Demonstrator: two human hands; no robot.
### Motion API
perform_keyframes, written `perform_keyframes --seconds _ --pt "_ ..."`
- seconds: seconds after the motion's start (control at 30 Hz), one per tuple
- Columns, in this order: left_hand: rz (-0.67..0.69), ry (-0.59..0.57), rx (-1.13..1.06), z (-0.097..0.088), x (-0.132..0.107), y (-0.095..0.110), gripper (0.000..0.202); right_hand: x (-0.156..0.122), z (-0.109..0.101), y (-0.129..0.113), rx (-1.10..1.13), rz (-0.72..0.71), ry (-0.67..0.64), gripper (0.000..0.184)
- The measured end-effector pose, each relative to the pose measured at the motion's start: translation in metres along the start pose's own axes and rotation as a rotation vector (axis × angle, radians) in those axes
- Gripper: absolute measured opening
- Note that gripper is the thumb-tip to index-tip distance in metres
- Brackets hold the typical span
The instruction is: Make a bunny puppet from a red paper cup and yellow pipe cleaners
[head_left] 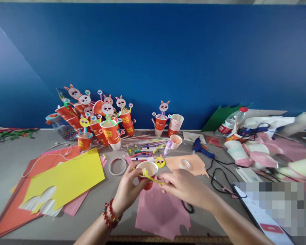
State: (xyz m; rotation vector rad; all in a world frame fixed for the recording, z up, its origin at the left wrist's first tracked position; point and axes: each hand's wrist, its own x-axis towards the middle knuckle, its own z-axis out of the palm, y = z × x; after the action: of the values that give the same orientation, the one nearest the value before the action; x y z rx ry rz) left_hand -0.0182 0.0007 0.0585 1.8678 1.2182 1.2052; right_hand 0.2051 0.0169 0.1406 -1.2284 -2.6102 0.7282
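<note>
My left hand (130,183) is closed on the near left side of a red paper cup (151,166), with its open mouth up and white inside. A thin yellow straw (154,179) runs from the cup's near rim, where its end looks folded, across to my right hand (180,184). The fingers of that hand pinch the straw's other end, just right of the cup. Just behind the cup lies a yellow paper rabbit face (160,162). Below both hands is a pink paper sheet (159,211) with cut edges.
Finished cups with rabbit faces (109,131) stand at the back left, near a cup stack (176,122). A blue glue gun (202,148) with black cable, a glue stick (168,147) and a tape roll (117,166) lie around. Yellow paper (73,180) covers the left; a tablet (260,214) sits right.
</note>
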Motion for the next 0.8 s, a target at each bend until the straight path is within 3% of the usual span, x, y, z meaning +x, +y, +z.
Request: perform_keyframes --seconds 0.1,0.3,0.47,0.67,0.8 --pt "0.0 0.013 0.012 -0.002 0.0 0.001 0.002 0.0 0.001 0.001 0.067 0.08 0.028 0.002" --pt "0.024 0.007 0.037 0.0 0.0 0.006 0.005 0.004 0.014 0.005 -0.019 0.018 -0.005 0.008" --pt "0.008 -0.027 0.068 -0.002 0.001 0.006 0.008 0.006 0.003 0.001 -0.048 -0.132 0.062 0.014" --pt "-0.007 -0.072 0.063 -0.004 0.001 0.01 0.009 0.01 -0.009 -0.001 0.155 -0.062 0.072 0.021" --pt "0.007 -0.088 0.094 -0.006 -0.002 0.009 0.023 0.013 -0.008 0.008 0.145 -0.03 0.134 0.017"
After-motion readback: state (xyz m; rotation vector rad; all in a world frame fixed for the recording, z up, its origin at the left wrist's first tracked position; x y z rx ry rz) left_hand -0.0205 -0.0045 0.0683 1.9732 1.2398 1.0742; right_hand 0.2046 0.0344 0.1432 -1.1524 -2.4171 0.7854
